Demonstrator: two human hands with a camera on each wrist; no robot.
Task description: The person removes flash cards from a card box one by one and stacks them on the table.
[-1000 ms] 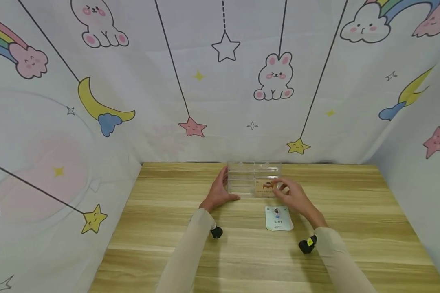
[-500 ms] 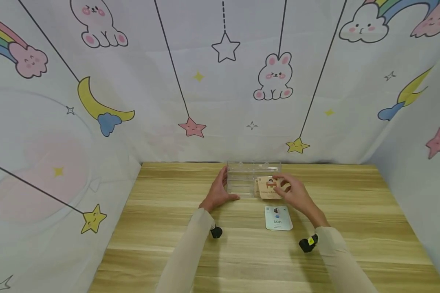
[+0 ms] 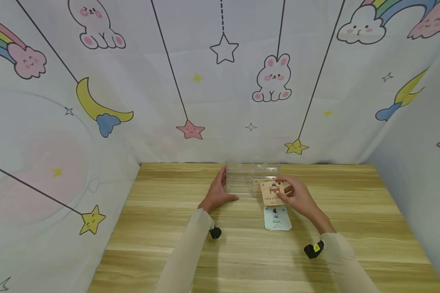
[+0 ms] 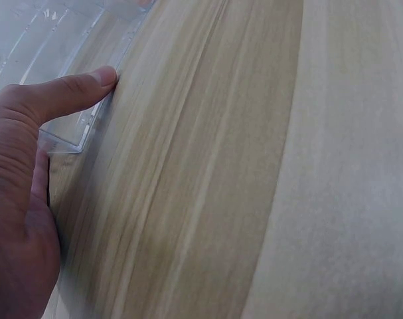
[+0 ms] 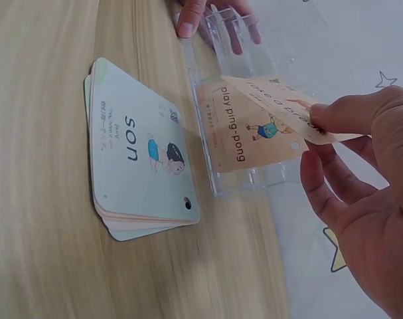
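My right hand (image 3: 298,198) pinches an orange flashcard (image 3: 270,193) by its right edge, between thumb and fingers. The flashcard is tilted in front of a clear plastic card rack (image 3: 240,188). Behind it, a second orange flashcard reading "play ping-pong" (image 5: 241,129) leans in the rack's lower right compartment, partly covered in the head view. At the rack's left end, my left hand (image 3: 218,192) holds it, the thumb (image 4: 88,90) over the front edge and the other fingers along the side. Just in front lies a stack of pale flashcards (image 5: 145,149), "son" on top.
Wood-grain tabletop (image 3: 249,260) spreads around the rack and stack. A white printed cloth (image 3: 220,97) hangs right behind the rack and down both sides. Small black cameras (image 3: 215,232) sit at both wrists.
My right hand has lifted the orange flashcard out of the rack and drawn it toward me, uncovering part of the flashcard behind. My left hand stays on the rack.
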